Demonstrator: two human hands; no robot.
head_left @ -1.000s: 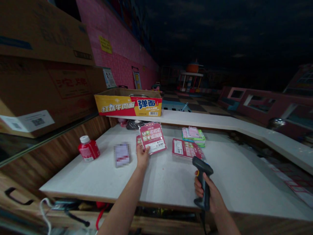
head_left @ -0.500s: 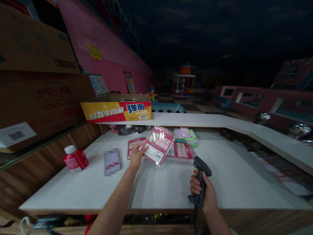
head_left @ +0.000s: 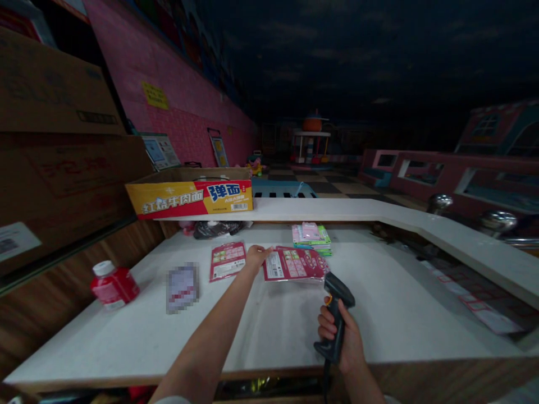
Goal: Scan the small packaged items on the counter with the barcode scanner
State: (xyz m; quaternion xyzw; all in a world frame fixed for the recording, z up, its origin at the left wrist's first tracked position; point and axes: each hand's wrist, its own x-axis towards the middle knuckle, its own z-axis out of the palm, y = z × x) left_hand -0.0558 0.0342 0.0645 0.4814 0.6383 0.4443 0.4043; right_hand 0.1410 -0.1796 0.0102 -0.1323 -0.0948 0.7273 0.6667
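Note:
My right hand (head_left: pixel 340 336) is wrapped round the handle of a black barcode scanner (head_left: pixel 339 292), whose head points up and left and whose cord hangs down over the counter's edge. My left hand (head_left: pixel 255 259) reaches forward, its fingertips closed at the upper left corner of a red flat packet (head_left: pixel 295 265) in clear plastic wrap, which seems to lie on others like it. Another red packet (head_left: pixel 228 261) rests flat to the left of that hand. Just behind the right-hand packets is a stack of pink and green packets (head_left: pixel 312 238).
On the white counter (head_left: pixel 269 325), a red bottle with a white cap (head_left: pixel 114 285) and a blurred-out card (head_left: pixel 182 287) are at the left. A red and yellow carton (head_left: pixel 189 197) stands on the raised ledge (head_left: pixel 337 209). Large cardboard boxes (head_left: pixel 71 185) are stacked far left.
The red packet that my left hand held up now lies on the left. That hand has moved to the right-hand packets. My right hand keeps the scanner; the view has shifted slightly.

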